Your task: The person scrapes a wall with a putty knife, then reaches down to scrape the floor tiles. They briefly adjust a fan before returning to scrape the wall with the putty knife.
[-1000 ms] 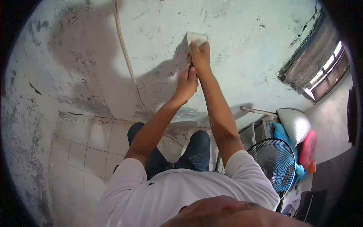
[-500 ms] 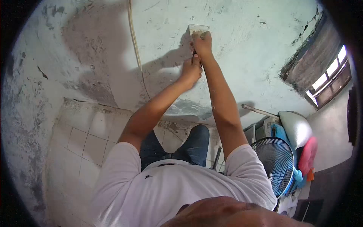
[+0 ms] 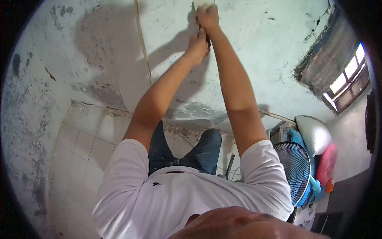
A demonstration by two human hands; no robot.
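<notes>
A scraper with a flat, pale blade (image 3: 203, 2) lies against the stained, pale green wall (image 3: 246, 40) at the top of the view. Its dark handle is mostly hidden by my fingers. My left hand (image 3: 197, 46) is wrapped round the lower part of the handle. Just above it, my right hand (image 3: 208, 16) grips the scraper close to the blade. Both arms are stretched up along the wall.
A cable (image 3: 141, 36) runs down the wall left of my hands. At the right are a fan (image 3: 292, 169), a white pillow (image 3: 314, 135), a red cushion (image 3: 327, 163), a pipe (image 3: 276, 116) and a window (image 3: 346, 75). Tiled floor (image 3: 89, 147) shows below.
Both hands have moved up the wall with the scraper, and the blade is now at the top edge of the view. The grip looks the same.
</notes>
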